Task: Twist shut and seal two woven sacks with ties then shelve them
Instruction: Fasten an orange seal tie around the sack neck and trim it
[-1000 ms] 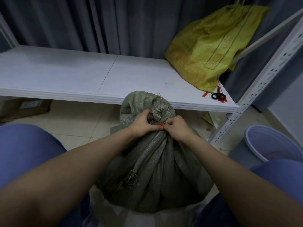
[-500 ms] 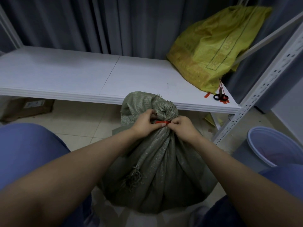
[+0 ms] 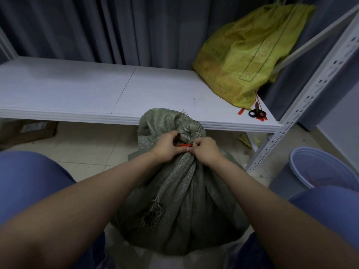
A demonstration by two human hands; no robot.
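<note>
A grey-green woven sack (image 3: 180,200) stands on the floor between my knees, its neck twisted into a bunch. An orange tie (image 3: 184,145) runs around that neck. My left hand (image 3: 168,147) pinches the tie's left end against the neck. My right hand (image 3: 204,150) pinches its right end. A yellow woven sack (image 3: 242,55) leans at the back right of the white shelf (image 3: 97,90), its top tied.
Black-handled scissors (image 3: 256,112) and spare orange ties (image 3: 241,111) lie at the shelf's front right corner. A perforated white upright (image 3: 303,105) stands at the right. A pale blue bucket (image 3: 322,167) sits on the floor, lower right. A cardboard box (image 3: 27,131) lies under the shelf at left.
Both hands stay on the orange tie at the sack's neck, with only small finger shifts. The view has shifted slightly.
</note>
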